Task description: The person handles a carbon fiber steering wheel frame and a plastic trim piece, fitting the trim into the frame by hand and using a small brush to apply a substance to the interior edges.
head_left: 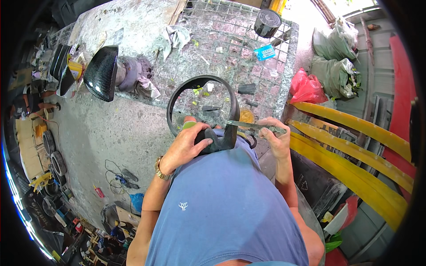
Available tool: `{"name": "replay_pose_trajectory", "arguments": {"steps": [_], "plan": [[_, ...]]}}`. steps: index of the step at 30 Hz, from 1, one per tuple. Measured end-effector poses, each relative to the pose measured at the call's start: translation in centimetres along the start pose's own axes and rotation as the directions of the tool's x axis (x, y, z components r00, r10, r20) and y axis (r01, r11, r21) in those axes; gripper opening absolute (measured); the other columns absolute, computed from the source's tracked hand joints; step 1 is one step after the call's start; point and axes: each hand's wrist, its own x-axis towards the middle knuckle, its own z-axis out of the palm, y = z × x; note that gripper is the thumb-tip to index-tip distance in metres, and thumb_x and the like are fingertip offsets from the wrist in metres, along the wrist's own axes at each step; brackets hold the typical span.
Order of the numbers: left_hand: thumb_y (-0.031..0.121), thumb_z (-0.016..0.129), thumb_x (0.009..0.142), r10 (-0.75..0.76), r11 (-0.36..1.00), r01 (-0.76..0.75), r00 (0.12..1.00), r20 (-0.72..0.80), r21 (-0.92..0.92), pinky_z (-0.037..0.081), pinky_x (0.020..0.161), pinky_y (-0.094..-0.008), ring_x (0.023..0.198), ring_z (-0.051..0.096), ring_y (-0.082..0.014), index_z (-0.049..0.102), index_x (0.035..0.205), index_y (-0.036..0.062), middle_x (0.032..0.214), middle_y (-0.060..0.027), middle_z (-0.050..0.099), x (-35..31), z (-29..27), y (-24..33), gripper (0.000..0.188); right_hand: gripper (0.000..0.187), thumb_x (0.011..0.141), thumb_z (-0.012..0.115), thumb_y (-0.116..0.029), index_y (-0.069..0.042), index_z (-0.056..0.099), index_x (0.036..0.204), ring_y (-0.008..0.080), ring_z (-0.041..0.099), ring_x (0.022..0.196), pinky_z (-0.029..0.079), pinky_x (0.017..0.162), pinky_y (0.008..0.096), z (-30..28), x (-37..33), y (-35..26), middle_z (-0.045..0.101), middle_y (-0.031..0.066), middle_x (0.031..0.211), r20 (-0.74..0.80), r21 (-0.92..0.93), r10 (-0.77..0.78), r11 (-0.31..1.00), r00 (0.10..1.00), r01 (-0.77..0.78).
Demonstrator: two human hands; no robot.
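Against my blue shirt rests a black ring-shaped part [234, 102], like a mirror housing frame with a thick lower body. My left hand [186, 144], wearing a gold watch [162, 168], grips its lower left side, thumb on top. A yellow-green patch [189, 125] shows by the fingertips; I cannot tell what it is. Between the fingers and thumb of my right hand [276, 138] is a thin knife-like tool [255, 126]. Its flat end points left and meets the ring's lower right edge. Beyond the tool sits a round amber piece [246, 116].
A mesh-topped, stained worktable [213, 53] carries a black can [267, 24], a blue packet [265, 52], a rag [176, 39] and dark scraps [246, 89]. A glossy carbon-patterned cover [102, 73] stands left. Long yellow strips [350, 128] and a red bag [306, 87] lie right.
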Motion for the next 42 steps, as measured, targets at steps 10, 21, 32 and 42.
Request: {"name": "replay_pose_trajectory", "arguments": {"steps": [10,21,32,42], "plan": [[0.013,0.07,0.084,0.066,0.998,-0.066,0.996,-0.053,0.007,0.048,0.082,-0.0399,0.094,0.062,-0.0368,0.057,0.112,-0.0019,0.099,-0.0195,0.066,0.1,0.0,-0.2,0.034,0.019,0.082,0.065,0.001,0.005,0.069,0.101,0.0125,0.06,0.08,0.047,0.072,0.0257,0.1,-0.1,-0.7,0.067,0.0093,0.092,0.117,-0.14,-0.025,0.989,0.993,0.041],[0.012,0.07,0.083,0.056,0.998,-0.055,0.997,-0.049,0.017,0.046,0.083,-0.0402,0.094,0.061,-0.0371,0.057,0.112,-0.001,0.098,-0.0192,0.066,0.4,-0.3,0.5,0.034,0.02,0.08,0.068,0.002,0.004,0.069,0.1,0.0183,0.064,0.088,0.049,0.082,0.0298,-0.1,0.0,-0.9,0.07,0.0117,0.095,0.134,-0.177,0.001,0.984,0.991,0.023],[0.012,0.072,0.082,0.004,0.997,-0.004,1.0,0.011,0.074,0.047,0.094,-0.0384,0.112,0.06,-0.0387,0.056,0.113,-0.0052,0.121,-0.0242,0.061,0.6,-0.5,0.9,0.039,0.019,0.082,0.067,0.0,0.004,0.069,0.1,0.0179,0.063,0.085,0.048,0.08,0.0296,-0.2,0.2,-1.5,0.07,0.0117,0.095,0.162,-0.199,-0.007,0.979,0.987,0.04],[0.011,0.071,0.083,-0.016,0.994,0.02,0.999,-0.037,0.111,0.05,0.086,-0.0392,0.102,0.062,-0.0397,0.055,0.116,-0.0032,0.117,-0.0208,0.063,0.5,-0.9,1.4,0.04,0.021,0.088,0.064,-0.005,0.006,0.064,0.106,0.0143,0.057,0.069,0.047,0.064,0.0273,-1.4,1.7,-1.0,0.062,0.0099,0.094,-0.136,0.022,-0.13,0.991,0.982,0.134]]}}
